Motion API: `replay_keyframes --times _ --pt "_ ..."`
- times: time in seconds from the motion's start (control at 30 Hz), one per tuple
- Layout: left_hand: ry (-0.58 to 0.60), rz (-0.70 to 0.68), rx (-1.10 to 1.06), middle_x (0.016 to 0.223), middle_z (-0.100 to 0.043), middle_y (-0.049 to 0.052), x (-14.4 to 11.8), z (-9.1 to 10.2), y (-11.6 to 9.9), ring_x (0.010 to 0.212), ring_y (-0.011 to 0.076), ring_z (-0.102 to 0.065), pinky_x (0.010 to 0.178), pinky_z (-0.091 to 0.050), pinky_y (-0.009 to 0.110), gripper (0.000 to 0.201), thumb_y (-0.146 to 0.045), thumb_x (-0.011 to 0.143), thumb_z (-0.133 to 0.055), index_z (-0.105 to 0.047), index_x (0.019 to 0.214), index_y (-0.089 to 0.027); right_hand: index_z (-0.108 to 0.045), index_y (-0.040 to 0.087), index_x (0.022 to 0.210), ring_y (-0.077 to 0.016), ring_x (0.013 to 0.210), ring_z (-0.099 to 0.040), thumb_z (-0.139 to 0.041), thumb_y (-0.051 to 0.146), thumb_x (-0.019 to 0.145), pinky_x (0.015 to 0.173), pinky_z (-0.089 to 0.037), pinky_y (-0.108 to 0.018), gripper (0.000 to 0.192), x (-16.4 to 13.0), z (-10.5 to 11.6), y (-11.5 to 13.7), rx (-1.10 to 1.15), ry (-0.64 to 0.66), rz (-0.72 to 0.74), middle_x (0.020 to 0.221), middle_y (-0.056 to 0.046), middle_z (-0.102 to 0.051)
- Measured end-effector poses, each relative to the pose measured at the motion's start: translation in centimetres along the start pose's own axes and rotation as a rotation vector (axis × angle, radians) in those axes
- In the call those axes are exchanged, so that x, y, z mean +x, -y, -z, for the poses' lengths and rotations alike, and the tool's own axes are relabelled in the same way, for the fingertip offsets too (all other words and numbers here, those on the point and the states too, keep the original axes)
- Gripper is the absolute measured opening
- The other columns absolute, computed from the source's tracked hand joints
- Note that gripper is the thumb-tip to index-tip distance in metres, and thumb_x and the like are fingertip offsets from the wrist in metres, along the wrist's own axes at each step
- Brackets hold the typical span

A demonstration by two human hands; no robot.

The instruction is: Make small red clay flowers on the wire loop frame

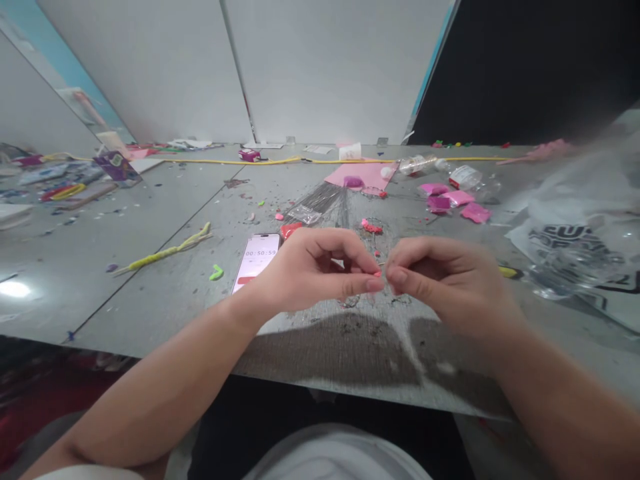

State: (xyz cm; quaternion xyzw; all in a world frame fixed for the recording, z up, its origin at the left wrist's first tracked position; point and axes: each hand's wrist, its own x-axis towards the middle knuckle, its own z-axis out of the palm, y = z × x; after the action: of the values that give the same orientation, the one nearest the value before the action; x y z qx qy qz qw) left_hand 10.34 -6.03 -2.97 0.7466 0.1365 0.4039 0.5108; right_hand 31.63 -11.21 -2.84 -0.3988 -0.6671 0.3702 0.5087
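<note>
Left hand [305,270] pinches 1 red clay-like bit [377,274]; right hand [450,277] pinched narrow, contents unclear. Slack grip could drop bit.

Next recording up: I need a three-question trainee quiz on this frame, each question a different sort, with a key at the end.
1. True or false: the yellow fuzzy strand lies to the left of the smartphone in the picture.

2. What does the left hand pinch between thumb and index finger?
A) a clear plastic bottle
B) a small red piece
C) a pink packet

3. Fill in the gap: the smartphone's screen reads 00:__:59.

Key: 1. True. 2. B. 3. 50.
</note>
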Motion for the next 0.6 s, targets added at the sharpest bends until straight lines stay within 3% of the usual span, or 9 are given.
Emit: replay_keyframes --times 0.07,0.2,0.3,0.43,0.6 --pt "0.11 0.02 0.16 0.079 -0.07 0.003 0.2 0.8 -0.3 0.066 0.0095 -0.063 0.057 -0.05 0.021 0.019 -0.031 0.084 -0.084 -0.074 0.085 -0.015 -0.072 0.025 0.07 -0.0146 0.059 -0.056 -0.086 0.041 0.08 0.05 -0.043 -0.029 0.023 0.2 0.2 -0.2 -0.014 -0.036 -0.017 0.063 0.0 -0.065" --pt "0.492 0.072 0.549 0.081 -0.072 0.003 0.4 1.8 0.3 0.069 0.0104 -0.061 0.063 -0.048 0.022 0.009 -0.023 0.089 -0.074 -0.078 0.087 -0.016 -0.071 0.026 0.069 -0.0146 0.057 -0.054 -0.083 0.045 0.081 0.048 -0.041 -0.029 0.026 0.6 0.7 -0.9 -0.062 -0.109 -0.046 0.06 0.0 -0.062" --pt "0.697 0.132 0.665 0.082 -0.074 0.002 0.2 1.6 1.8 0.071 0.0117 -0.063 0.067 -0.046 0.024 0.009 -0.015 0.087 -0.069 -0.078 0.086 -0.017 -0.072 0.026 0.069 -0.0146 0.056 -0.054 -0.088 0.046 0.076 0.049 -0.043 -0.03 0.026 0.8 0.7 -1.2 -0.075 -0.112 -0.067 0.06 0.0 -0.063" --pt "0.752 0.23 0.726 0.085 -0.077 0.001 -0.1 1.4 3.3 0.073 0.0135 -0.066 0.067 -0.045 0.024 0.011 -0.015 0.084 -0.069 -0.079 0.086 -0.02 -0.073 0.025 0.068 -0.0139 0.055 -0.053 -0.092 0.047 0.07 0.049 -0.044 -0.029 0.029 0.9 0.5 -1.2 -0.087 -0.101 -0.082 0.058 0.001 -0.062" --pt "0.734 0.234 0.828 0.084 -0.077 0.001 -0.3 1.5 3.3 0.069 0.013 -0.064 0.061 -0.041 0.024 0.015 -0.014 0.083 -0.07 -0.081 0.084 -0.022 -0.071 0.024 0.068 -0.013 0.055 -0.053 -0.09 0.053 0.071 0.05 -0.044 -0.028 0.035 0.9 0.5 -1.2 -0.14 -0.086 -0.079 0.059 0.001 -0.062"
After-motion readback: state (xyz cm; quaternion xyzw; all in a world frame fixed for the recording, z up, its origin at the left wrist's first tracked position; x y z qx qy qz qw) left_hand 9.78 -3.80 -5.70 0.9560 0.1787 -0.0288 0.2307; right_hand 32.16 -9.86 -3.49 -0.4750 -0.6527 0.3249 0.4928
